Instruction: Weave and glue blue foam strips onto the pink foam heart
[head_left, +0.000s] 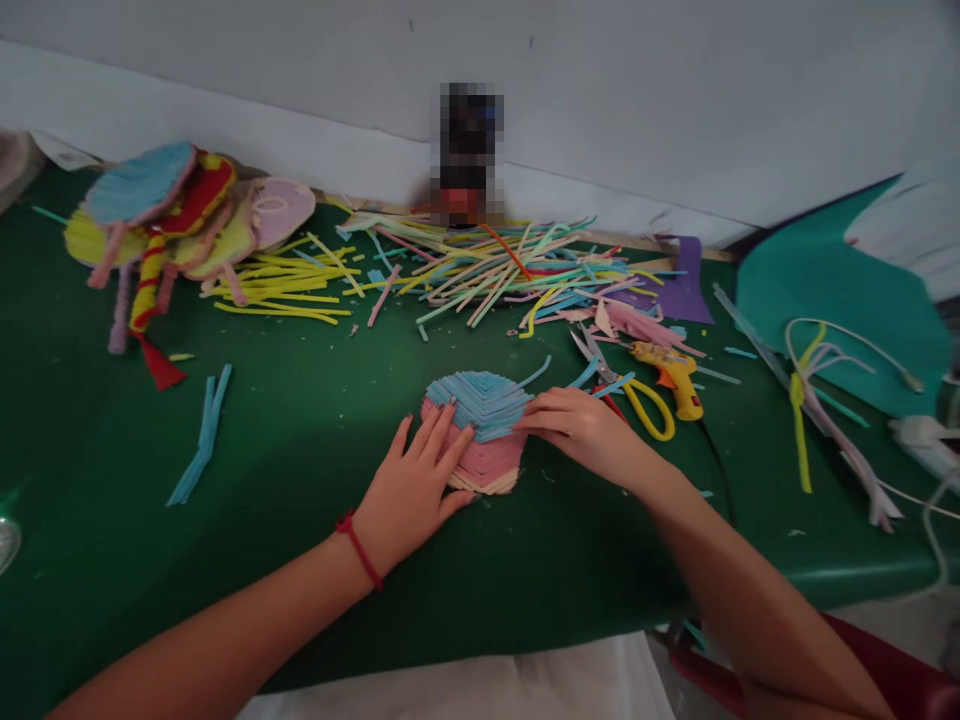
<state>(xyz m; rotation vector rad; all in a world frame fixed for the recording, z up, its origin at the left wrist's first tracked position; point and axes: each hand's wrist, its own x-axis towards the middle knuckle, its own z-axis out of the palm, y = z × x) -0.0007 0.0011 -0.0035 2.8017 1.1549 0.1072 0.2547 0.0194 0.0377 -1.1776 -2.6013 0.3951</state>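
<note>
A round panel of pipe cleaners [487,460], with blue rows in a V pattern above pink and cream ones, lies flat on the green table. My left hand [416,475] rests on its left side, fingers spread. At the panel's right edge, my right hand [589,430] has thumb and fingers pinched together on the end of a blue pipe cleaner [537,374]; the fingertips partly hide the grip. Just beyond that hand are scissors with yellow handles [651,410] and a yellow glue gun [679,382]. Loose blue pipe cleaners [201,440] lie to the left.
Finished fan shapes [142,185] are stacked at the back left. A heap of coloured pipe cleaners [495,265] spreads along the wall below a blurred dark object [469,150]. Teal sheet [840,300], a white cable [930,530] and a power strip [926,440] occupy the right side.
</note>
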